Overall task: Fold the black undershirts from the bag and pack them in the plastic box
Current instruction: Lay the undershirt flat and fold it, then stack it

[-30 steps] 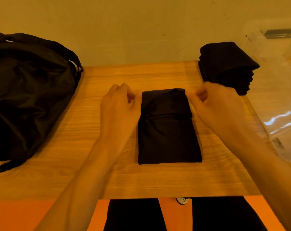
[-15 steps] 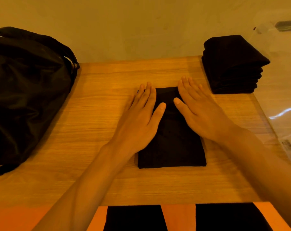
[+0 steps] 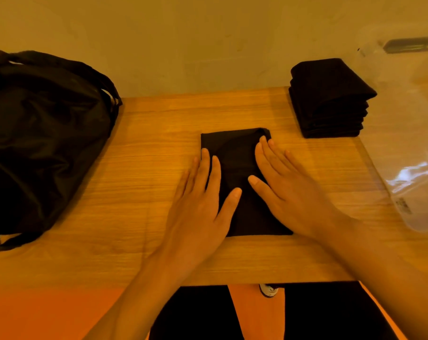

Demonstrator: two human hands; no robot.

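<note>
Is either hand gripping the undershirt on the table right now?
No: the left hand and right hand lie flat with straight fingers on the folded undershirt.

One left hand [image 3: 195, 212], one right hand [image 3: 289, 192], one bag [image 3: 43, 143], one folded undershirt [image 3: 235, 153], one undershirt stack [image 3: 330, 99], one plastic box [image 3: 414, 173]

Just a light wooden table [image 3: 159, 123] with streaky grain running side to side, back edge meeting a plain yellowish wall [image 3: 183, 45] with a few faint marks. Bright orange floor [image 3: 36, 315] below the front edge. Also a pair of legs in black trousers [image 3: 195, 315] down there, a strip of that orange showing between them, plus the toe of a white shoe [image 3: 268, 289] peeking out right at the table's edge. Warm, yellowy light over everything.
</note>
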